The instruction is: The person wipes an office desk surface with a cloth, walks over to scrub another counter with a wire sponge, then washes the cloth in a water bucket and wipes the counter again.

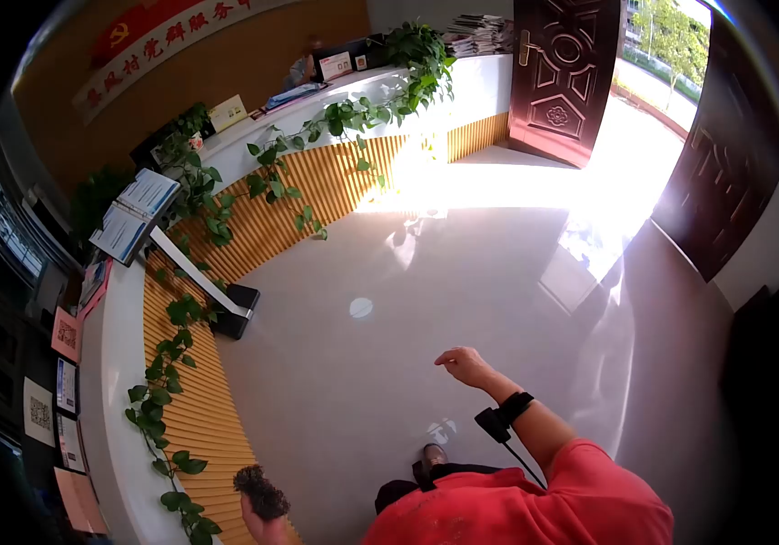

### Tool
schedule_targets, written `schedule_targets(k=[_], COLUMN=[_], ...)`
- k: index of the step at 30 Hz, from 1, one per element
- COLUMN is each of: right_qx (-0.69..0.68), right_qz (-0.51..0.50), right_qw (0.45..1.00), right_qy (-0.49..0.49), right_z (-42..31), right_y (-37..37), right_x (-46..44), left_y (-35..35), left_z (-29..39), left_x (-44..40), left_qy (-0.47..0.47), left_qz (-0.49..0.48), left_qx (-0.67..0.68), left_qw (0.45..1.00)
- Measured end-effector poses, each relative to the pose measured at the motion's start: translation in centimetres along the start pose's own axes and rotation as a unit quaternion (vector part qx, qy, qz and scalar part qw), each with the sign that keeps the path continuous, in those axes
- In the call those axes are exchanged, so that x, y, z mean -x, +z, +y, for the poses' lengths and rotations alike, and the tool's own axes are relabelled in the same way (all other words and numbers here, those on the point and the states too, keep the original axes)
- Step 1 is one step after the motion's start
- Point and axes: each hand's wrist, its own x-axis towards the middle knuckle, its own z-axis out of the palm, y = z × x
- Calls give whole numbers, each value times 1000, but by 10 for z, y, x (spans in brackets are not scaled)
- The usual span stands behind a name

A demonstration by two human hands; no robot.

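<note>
The scrubby clump (262,492) is a dark grey-brown, fwiw. Shirt (521,509) is solid coral red, arm strap (518,405) black. Curvy surface (119,381) is plain white, with tan striped slats (335,186) and green vines (185,465). Doors (564,74) are deep reddish brown, floor (317,272) pale grey, wall strip (158,44) whitish with red characters.

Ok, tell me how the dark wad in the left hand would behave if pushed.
The dark wad looks tangled, so it would probably squash. Small in the left hand, it is likely light. Its rough surface seems unlikely to slip.
</note>
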Motion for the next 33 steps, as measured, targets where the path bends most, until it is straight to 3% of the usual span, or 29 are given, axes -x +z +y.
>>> schedule_targets(k=[3,9,13,17,19,21,27,33], right_qx=[-27,-74,-184,-166,-170,-176,-141,-108], right_qz=[38,119,188,270,278,263,226,170], right_qw=[999,985,942,910,898,890,920,923], right_qy=[-3,98,210,266,295,329,288,328], right_z=[13,73,127,146,169,174,205,227], right_y=[-28,-66,-104,-144,-151,-163,-195,-235], right_x=[-7,-5,-14,-38,-55,-77,-168,-237], left_y=[74,169,231,291,327,358,444,480], left_z=[-42,-105,-168,-225,-242,-251,-293,-337], left_x=[-44,-161,-237,-303,-337,-371,-433,-479], left_qy=[-34,-74,-173,-227,-210,-212,-215,-241], left_qz=[8,52,-7,-80,-53,-93,-65,-74], left_qx=[-32,-180,-187,-212,-211,-194,-193,-117], left_qw=[999,980,967,947,953,953,955,961])
